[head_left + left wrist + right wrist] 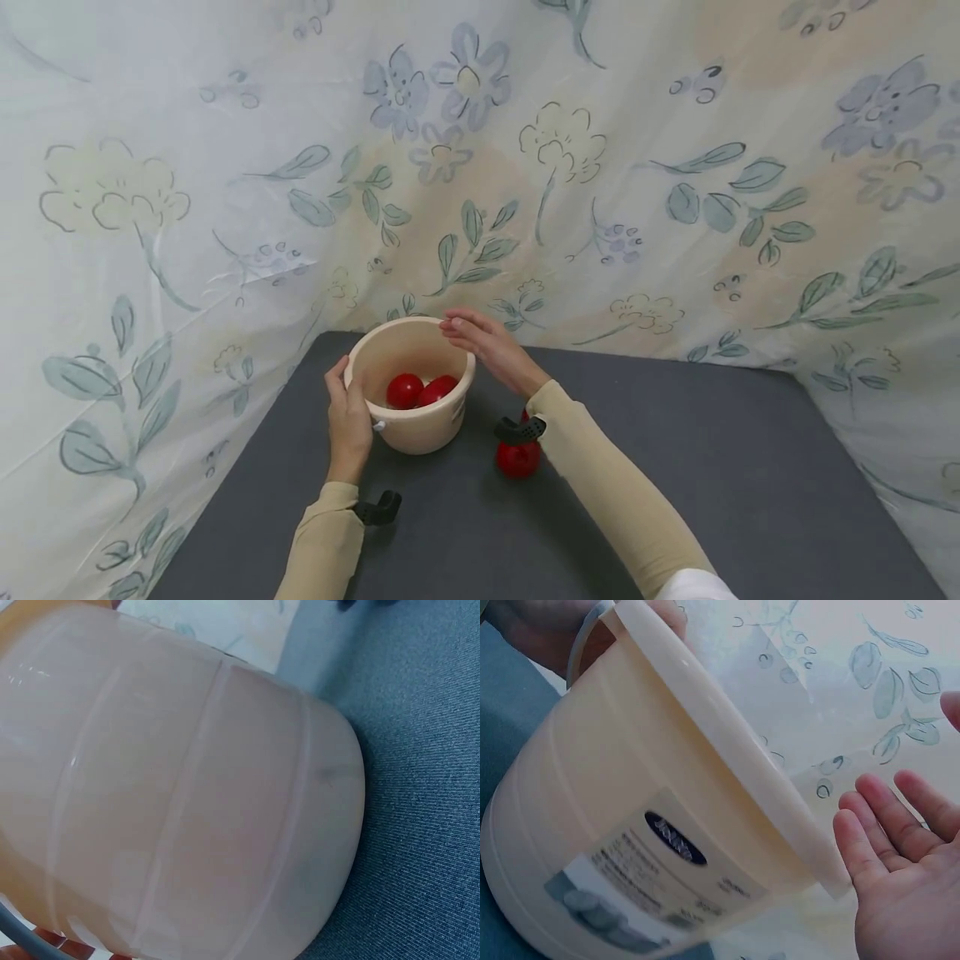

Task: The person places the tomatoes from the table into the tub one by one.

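Note:
A cream plastic bucket [420,432] with a handle stands on the dark table, tilted in the head view, with red round objects [405,391] inside it; their kind is unclear. My left hand [348,421] grips the bucket's left side near the rim. My right hand [907,862] is beside the rim on the other side, its fingers straight, with the fingertips at or very near the edge. Beneath my right wrist lies another red round object [517,459] on the table, partly hidden by the black wrist camera. The left wrist view is filled mostly by the bucket wall [187,787].
A dark grey tabletop [675,450] stretches to the right and front. A floral cloth [600,208] hangs behind the table and along its sides. The bucket carries a printed label [652,877] facing my right wrist camera.

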